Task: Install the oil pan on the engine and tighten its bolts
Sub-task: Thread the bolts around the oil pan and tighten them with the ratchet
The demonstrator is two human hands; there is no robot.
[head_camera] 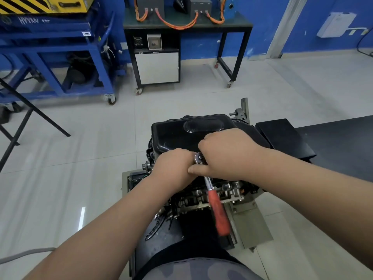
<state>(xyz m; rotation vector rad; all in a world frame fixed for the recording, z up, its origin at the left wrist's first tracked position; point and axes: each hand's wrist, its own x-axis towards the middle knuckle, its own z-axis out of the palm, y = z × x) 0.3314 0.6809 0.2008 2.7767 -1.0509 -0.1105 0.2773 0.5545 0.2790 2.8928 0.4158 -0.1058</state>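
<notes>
1. Your right hand [226, 156] is curled over the metal head end of the ratchet [219, 211]. Its thumb lies across the shaft and reaches left to touch your left hand [173, 166]. Its fingers [205, 143] bend down on the far side of the head.
2. Your left hand sits just left of the ratchet head, knuckles up. Its fingers are folded under and hidden, so you cannot tell what they grip, if anything.
3. The ratchet's red handle points near and slightly right, clear of both hands, and it shows blurred.
4. The black oil pan [191, 130] sits on top of the engine [222, 193], just beyond your hands. The ratchet head is at the pan's near edge.
5. The engine rests on a grey stand plate [252, 225] directly in front of you. A dark surface [333, 142] runs off to the right.
6. Far left stands a blue cart [60, 57] on casters. At far centre a black-framed surface [238, 25] carries boxes linked by orange cables [177, 26].
</notes>
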